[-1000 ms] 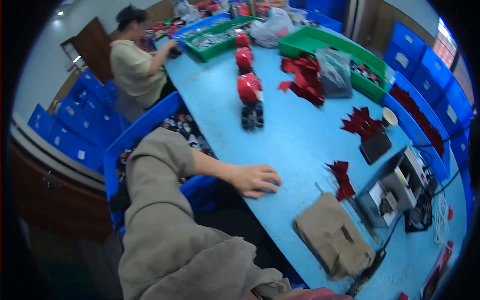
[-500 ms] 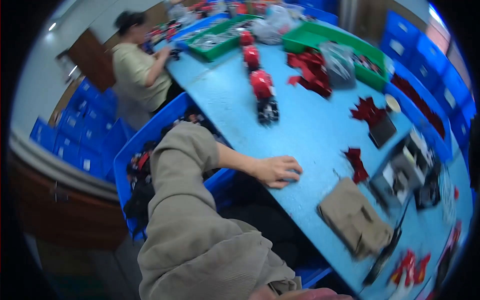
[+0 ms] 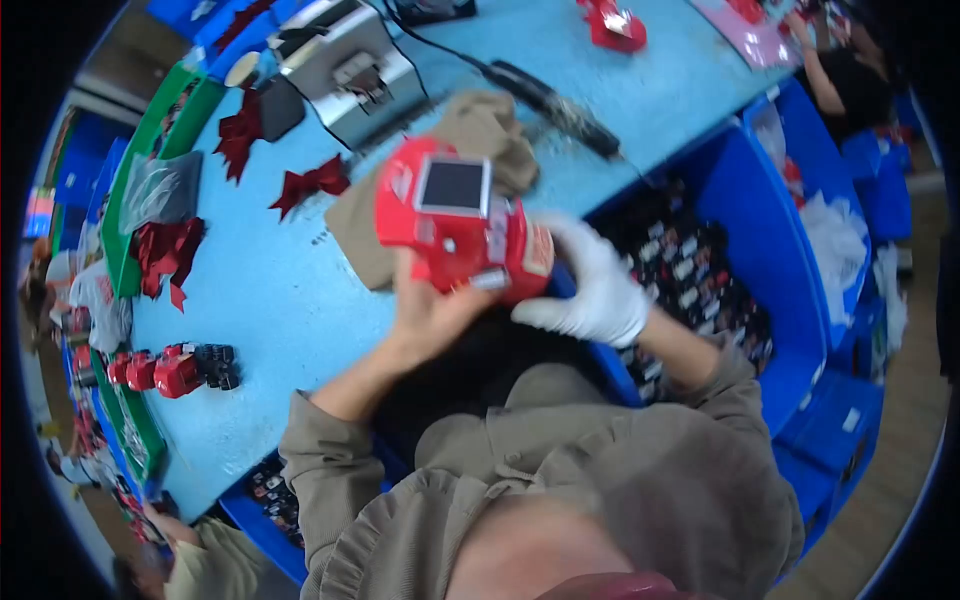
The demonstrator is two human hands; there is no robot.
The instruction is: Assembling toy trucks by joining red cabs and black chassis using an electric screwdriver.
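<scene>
Between my two hands, above the table's near edge, is a chunky red plastic piece (image 3: 425, 225) with a dark rectangular panel in a pale frame; its exact kind I cannot make out. My bare left hand (image 3: 432, 312) grips it from below on the left side. On its right side my right hand (image 3: 590, 285), in a white glove, closes around it. Behind the piece lies a folded tan cloth (image 3: 362, 225), partly covered by it.
On the blue table (image 3: 270, 330) are a grey metal device (image 3: 365, 80), a long black bar-shaped object (image 3: 555, 105), dark red ribbon-like pieces (image 3: 312, 187) and a row of red pieces (image 3: 175, 370). A blue bin (image 3: 790, 250) of small dark parts stands at right. Other people work nearby.
The view has swung to the right. My left hand, earlier lying on the table, now holds the red piece off it. My gloved right hand has come into view, also on the piece.
</scene>
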